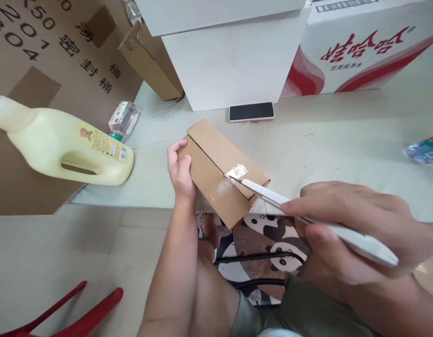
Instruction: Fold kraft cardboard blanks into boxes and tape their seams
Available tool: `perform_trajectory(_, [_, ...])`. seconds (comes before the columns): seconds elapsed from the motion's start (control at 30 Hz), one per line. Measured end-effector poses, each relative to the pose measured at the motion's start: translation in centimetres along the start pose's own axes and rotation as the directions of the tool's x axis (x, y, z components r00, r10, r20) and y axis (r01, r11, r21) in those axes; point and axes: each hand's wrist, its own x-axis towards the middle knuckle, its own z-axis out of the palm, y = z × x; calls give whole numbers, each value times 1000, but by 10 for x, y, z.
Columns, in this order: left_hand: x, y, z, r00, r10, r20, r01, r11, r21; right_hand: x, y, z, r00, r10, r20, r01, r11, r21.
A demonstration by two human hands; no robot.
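Note:
A small brown cardboard box (pixel 220 145) is held at a tilt at the front edge of the table, and a strip of clear tape (pixel 237 171) crosses the seam between its flaps. My left hand (pixel 181 171) grips the box at its left end, thumb on top. In my right hand (pixel 353 229) is a slim white utility knife (pixel 260 189), pointing left. Its dark blade tip is at the tape over the seam; whether it has gone in I cannot tell. The fingers under the box are hidden.
A phone (pixel 251 112) lies against a white box (pixel 230 65) at the back. On the left stand a large carton (pixel 62 51), a yellow jug (pixel 79 145) and a clear bottle (pixel 123 118). A red-and-white carton (pixel 360 61) and a blue plastic package (pixel 427 150) are on the right.

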Motion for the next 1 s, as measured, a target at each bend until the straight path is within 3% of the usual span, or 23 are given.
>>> perform_trajectory(0.13, [0, -1, 0, 1000, 3, 19, -3, 1000, -2, 1, -9, 1, 996, 75, 53, -72, 996, -57])
perform_trajectory(0.3, [1, -4, -1, 999, 13, 29, -13, 1000, -6, 2, -8, 5, 995, -83, 48, 83, 997, 3])
perform_trajectory(0.4, [0, -5, -1, 999, 23, 32, -23, 1000, 4, 1, -6, 7, 995, -63, 74, 64, 998, -6])
perform_trajectory(0.67, [-1, -1, 0, 999, 30, 28, -30, 999, 17, -1, -4, 15, 997, -70, -32, 70, 998, 1])
perform_trajectory(0.87, [-2, 0, 1, 999, 12, 32, -12, 1000, 8, 2, -5, 9, 987, -122, 106, 128, 990, -59])
perform_trajectory(1.0, [-2, 0, 1, 999, -4, 42, 3, 1000, 10, 2, -11, 7, 985, -78, 154, 101, 984, -149])
